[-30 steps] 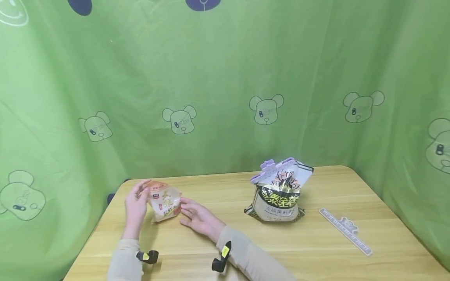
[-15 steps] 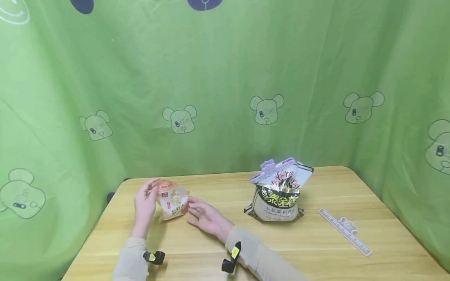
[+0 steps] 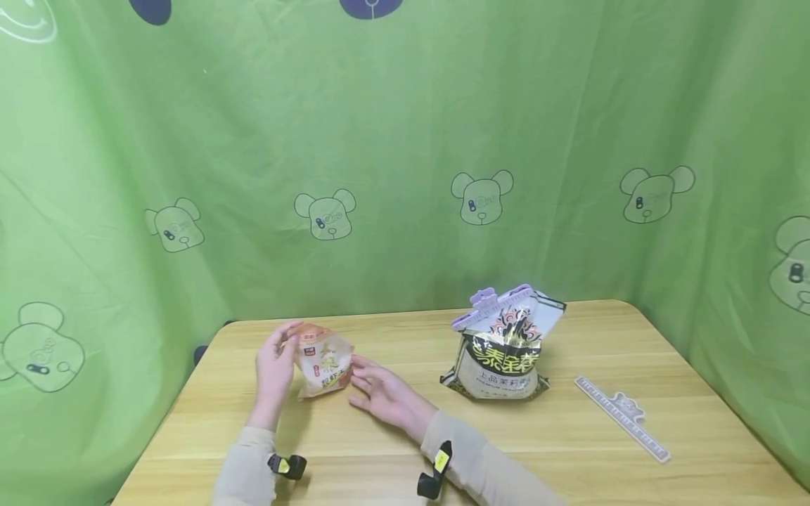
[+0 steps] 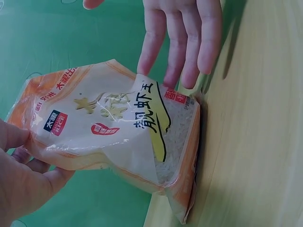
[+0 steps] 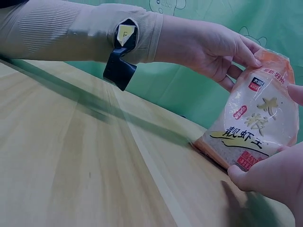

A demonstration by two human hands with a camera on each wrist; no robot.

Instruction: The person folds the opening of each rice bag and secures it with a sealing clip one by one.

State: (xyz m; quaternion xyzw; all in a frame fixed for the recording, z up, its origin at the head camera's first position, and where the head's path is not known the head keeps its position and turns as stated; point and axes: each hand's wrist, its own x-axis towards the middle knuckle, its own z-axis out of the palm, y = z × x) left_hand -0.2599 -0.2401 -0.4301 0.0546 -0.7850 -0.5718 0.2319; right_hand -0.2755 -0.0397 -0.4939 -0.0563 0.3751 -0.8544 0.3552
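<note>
A small orange-and-white rice bag (image 3: 325,363) stands on the table at left, leaning a little; grains show through its clear lower part in the left wrist view. My left hand (image 3: 275,367) pinches its upper left edge between thumb and fingers, also plain in the right wrist view. On the other side, my right hand (image 3: 389,397) has its fingers nearly straight, with fingertips (image 4: 148,61) touching the bag's lower right side. The right thumb (image 5: 239,176) lies near the bag's bottom front.
A larger black-and-gold rice bag (image 3: 500,376) stands right of centre, its folded top held by a purple bag clip (image 3: 490,307). A pale ruler-like bag clip (image 3: 623,416) lies flat on the wooden table (image 3: 531,457) at right. Green curtain (image 3: 405,140) surrounds the table's back and sides.
Both hands and the small rice bag between them have shifted to the right along the table. The larger bag and the loose clip stay where they were.
</note>
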